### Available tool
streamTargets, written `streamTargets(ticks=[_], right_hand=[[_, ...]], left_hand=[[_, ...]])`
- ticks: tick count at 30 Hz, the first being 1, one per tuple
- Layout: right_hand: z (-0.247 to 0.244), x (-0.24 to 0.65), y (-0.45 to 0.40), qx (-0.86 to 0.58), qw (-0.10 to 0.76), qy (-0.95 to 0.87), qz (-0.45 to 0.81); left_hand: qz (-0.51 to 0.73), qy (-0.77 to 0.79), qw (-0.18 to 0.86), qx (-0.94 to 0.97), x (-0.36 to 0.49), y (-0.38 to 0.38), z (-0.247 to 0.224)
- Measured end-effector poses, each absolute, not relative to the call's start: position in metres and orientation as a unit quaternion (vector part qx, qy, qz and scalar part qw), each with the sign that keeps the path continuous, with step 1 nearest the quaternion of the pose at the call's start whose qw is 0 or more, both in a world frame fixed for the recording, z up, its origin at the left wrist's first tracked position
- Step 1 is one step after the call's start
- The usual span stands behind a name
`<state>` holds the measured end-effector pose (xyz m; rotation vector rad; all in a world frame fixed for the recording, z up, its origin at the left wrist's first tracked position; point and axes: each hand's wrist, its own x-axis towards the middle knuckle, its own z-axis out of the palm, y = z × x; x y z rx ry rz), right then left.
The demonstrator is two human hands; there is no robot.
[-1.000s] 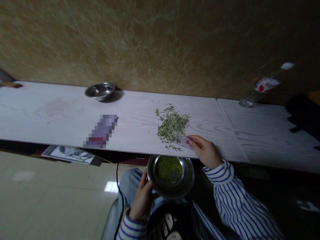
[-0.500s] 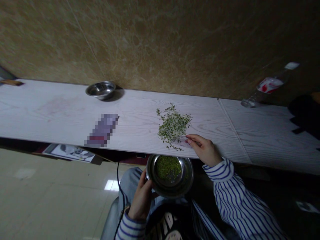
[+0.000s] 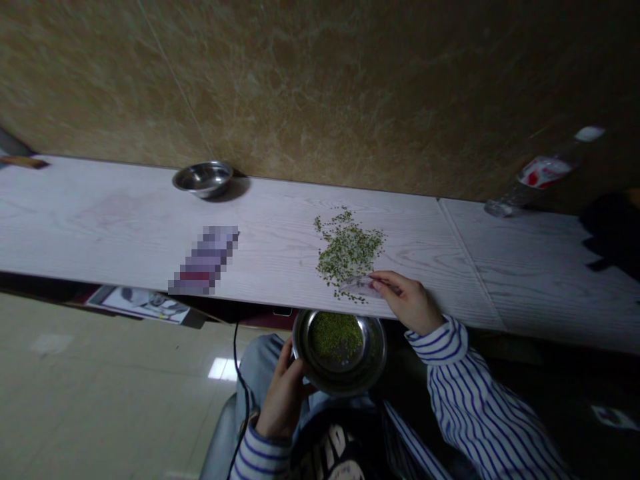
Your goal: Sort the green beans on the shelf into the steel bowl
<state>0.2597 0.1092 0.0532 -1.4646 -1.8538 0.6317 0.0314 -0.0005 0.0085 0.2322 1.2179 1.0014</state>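
Small green beans (image 3: 347, 250) lie scattered over the white wood-grain table (image 3: 280, 240). My right hand (image 3: 407, 300) pinches a thin, clear plastic piece (image 3: 357, 287) at the near edge of the beans; its exact kind does not show. Below the table's front edge, my left hand (image 3: 286, 393) grips the left rim of a steel bowl (image 3: 375, 363). More green beans (image 3: 335, 333) cover much of that bowl's bottom. The bowl is tilted slightly and sits over my lap, just under the spilled beans.
A smaller steel bowl (image 3: 204, 179) stands at the back left by the wall. A blurred-out flat purple item (image 3: 207, 260) lies left of the beans. A clear bottle (image 3: 545, 172) with a white cap stands at right, near a dark object (image 3: 613, 230). A black cable (image 3: 236, 353) hangs at my left.
Almost nothing differs. The plastic piece in my right hand has shifted very slightly left; the left hand and bowl stay in place. The view has turned a little.
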Motion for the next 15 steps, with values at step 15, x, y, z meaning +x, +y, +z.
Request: streamTargets(ticks=[15], right_hand=[[0.040, 0.272, 0.089, -0.620, 0.380, -0.636, 0.260]], left_hand=[[0.461, 0.536, 0.700, 0.101, 0.036, -0.001, 0.006]])
